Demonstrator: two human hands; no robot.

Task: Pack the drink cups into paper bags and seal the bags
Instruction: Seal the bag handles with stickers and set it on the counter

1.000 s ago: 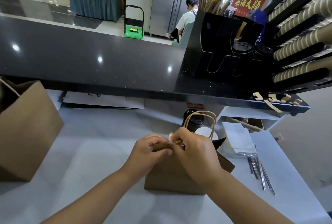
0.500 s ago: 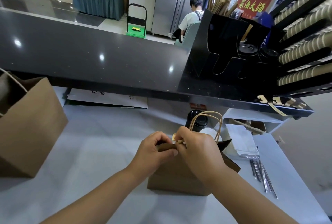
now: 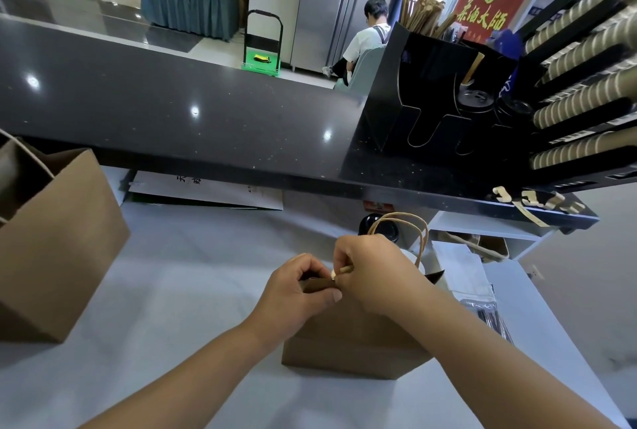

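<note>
Since the earlier pictures, the hands and the bag are seen a little lower and the fingers are bunched a bit tighter; the bag itself has stayed in the same spot. The brown paper bag (image 3: pixel 348 342) is stood upright on the pale surface (image 3: pixel 179 291), in the near middle, with its top pointed up and its wide side turned to the camera. Its top edge is folded over, and the fold is pinched shut by the left hand (image 3: pixel 293 294), whose grip is closed on the paper. A small pale clip-like piece (image 3: pixel 341 272) is held at the fold by the right hand (image 3: pixel 375 273), with the grip closed on it; what the piece is cannot be told. The twisted paper handles (image 3: pixel 406 225) are raised in a loop behind the right hand. A dark cup lid (image 3: pixel 379 227) is seen behind the handles. A second brown bag (image 3: pixel 58 249) is stood open far to the left.
</note>
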